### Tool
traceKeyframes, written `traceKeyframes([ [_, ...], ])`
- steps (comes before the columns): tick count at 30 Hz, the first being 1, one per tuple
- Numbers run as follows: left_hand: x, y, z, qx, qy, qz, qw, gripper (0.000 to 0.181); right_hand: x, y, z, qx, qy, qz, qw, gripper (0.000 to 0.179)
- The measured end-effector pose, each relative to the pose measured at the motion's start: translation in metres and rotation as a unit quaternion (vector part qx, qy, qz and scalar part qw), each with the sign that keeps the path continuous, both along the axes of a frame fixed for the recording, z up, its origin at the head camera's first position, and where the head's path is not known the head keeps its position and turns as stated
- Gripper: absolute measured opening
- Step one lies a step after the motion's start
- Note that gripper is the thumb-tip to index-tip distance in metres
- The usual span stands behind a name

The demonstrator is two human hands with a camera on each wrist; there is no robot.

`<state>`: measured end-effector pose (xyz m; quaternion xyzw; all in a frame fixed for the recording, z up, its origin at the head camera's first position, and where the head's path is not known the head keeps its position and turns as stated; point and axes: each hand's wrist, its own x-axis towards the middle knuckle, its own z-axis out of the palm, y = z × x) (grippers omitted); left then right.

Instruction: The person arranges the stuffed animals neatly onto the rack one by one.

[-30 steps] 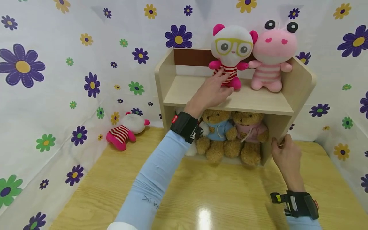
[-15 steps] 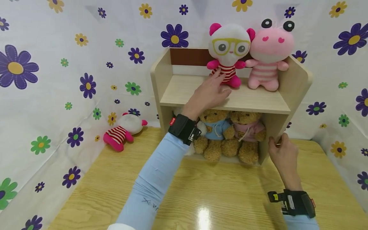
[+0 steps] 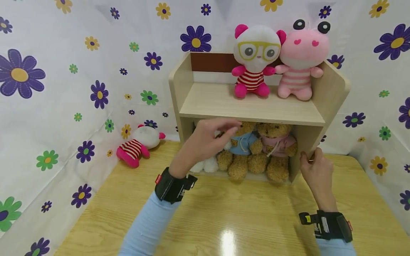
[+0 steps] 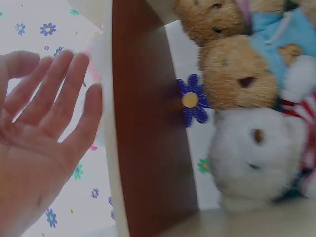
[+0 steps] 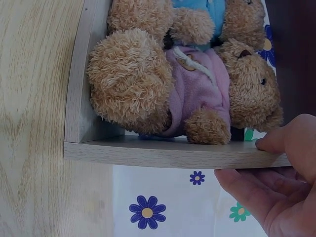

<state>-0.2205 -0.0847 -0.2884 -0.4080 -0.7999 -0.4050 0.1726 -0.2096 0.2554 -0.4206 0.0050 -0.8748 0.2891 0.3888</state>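
My left hand [image 3: 206, 142] hovers in front of the shelf's lower compartment, fingers loosely bent and holding nothing; in the left wrist view its fingers [image 4: 64, 94] are spread. With my right hand [image 3: 317, 174] I pinch the right side panel of the wooden shelf [image 3: 251, 119], thumb inside and fingers outside in the right wrist view. On the upper board sit a panda plush [image 3: 253, 76] with yellow glasses and a pink plush [image 3: 302, 64] with striped belly. Below sit a teddy bear in a blue hoodie [image 3: 245, 144], one in a pink hoodie [image 5: 197, 84] and a white plush bear [image 4: 254, 153].
A second panda plush [image 3: 137, 145] in red-and-white stripes lies on its side on the wooden table [image 3: 205, 220], left of the shelf. Behind everything hangs a white flower-print cloth [image 3: 128, 46].
My left hand has left the glasses-wearing panda plush on the upper board and drawn back, down and to the left. The right hand keeps its grip on the side panel.
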Motion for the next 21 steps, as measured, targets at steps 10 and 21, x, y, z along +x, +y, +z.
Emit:
traceKeyframes([
  [10,0.018,-0.066,-0.076,-0.066,-0.110,0.068,0.9894,0.021,-0.001,0.000,-0.001,0.013,0.010,0.002,0.9999,0.021],
  [21,0.024,-0.153,-0.123,-0.115,-0.171,0.194,0.9591,0.023,0.000,0.001,-0.002,0.013,0.015,0.002,0.9998,0.020],
])
